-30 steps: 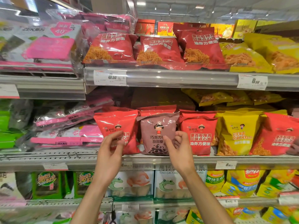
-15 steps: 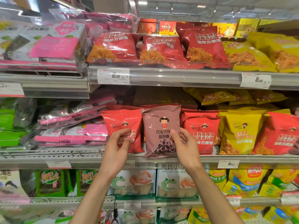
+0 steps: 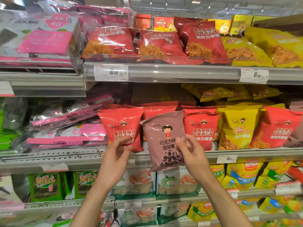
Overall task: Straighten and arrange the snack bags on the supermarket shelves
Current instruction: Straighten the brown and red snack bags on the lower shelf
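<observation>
- Head view: the right hand is pinching the brown snack bag at its right edge, thumb lying on the front and the other fingers curling behind it.
- The brown snack bag is hanging tilted in front of the middle shelf, its top leaning left and its lower end dropping below the shelf's front rail.
- The left hand is gripping the lower right corner of a red snack bag, fingers curling round the edge; this bag is standing upright on the middle shelf, just left of the brown one.
- Behind the brown bag, more red bags are standing in a row, with a yellow bag and a further red one to their right.
- On the upper shelf, dark red noodle bags are leaning back side by side, with yellow bags lying to their right.
- White price tags are sitting on the upper shelf's rail.
- At the left, pink and clear packs are lying stacked, some of them tilting.
- Below, green packs and white boxes with a green crocodile are standing on the lower shelf.
</observation>
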A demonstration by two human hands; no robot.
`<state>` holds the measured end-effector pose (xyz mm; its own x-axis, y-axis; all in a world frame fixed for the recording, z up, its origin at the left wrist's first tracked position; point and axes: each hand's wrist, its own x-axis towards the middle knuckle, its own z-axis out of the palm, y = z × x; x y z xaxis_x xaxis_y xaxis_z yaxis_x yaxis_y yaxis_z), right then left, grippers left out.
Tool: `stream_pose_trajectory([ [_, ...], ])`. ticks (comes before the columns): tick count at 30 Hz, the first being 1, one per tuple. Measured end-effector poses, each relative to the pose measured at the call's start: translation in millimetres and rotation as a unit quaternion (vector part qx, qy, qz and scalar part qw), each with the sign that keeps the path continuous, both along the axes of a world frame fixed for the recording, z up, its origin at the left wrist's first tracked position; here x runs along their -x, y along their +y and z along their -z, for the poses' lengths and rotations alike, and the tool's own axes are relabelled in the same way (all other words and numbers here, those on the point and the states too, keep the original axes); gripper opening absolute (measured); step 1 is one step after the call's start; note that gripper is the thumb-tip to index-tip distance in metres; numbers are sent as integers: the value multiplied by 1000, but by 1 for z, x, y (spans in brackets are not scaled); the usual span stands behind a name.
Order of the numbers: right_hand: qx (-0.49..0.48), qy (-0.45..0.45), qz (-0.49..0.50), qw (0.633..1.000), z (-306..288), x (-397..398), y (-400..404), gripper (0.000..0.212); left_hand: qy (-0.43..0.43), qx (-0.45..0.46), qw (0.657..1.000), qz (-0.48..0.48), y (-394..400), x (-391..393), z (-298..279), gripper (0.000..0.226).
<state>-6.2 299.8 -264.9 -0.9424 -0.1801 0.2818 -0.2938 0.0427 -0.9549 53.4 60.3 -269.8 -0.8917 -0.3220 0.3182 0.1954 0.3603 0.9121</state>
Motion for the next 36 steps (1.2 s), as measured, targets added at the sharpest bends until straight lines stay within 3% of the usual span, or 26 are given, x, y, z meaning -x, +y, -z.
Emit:
stream_pose_trajectory([
  [3, 20, -24, -3, 1000, 9, -7, 8, 15, -6, -27, 1000, 15, 3, -5, 7, 28],
  [8, 10, -53, 1, 999, 21, -26, 27, 17, -20, -38, 997, 59, 10, -15, 26, 27],
  [14, 50, -75, 94, 991, 40, -46, 58, 49, -25, -91, 991, 93, 34, -16, 42, 20],
  [18, 79, -87, 140, 983, 45, -51, 85, 36, -43, -121, 986, 108, 56, -11, 45, 18],
  [21, 94, -85, 165, 978, 45, -50, 109, 37, -43, -108, 986, 121, 77, -3, 43, 20],
  [24, 111, -73, 185, 974, 43, -45, 132, 18, -32, -103, 987, 123, 104, 10, 40, 16],
  [36, 154, -67, 190, 967, 36, 11, 290, 18, -27, -122, 985, 118, 285, 59, 14, 25],
])
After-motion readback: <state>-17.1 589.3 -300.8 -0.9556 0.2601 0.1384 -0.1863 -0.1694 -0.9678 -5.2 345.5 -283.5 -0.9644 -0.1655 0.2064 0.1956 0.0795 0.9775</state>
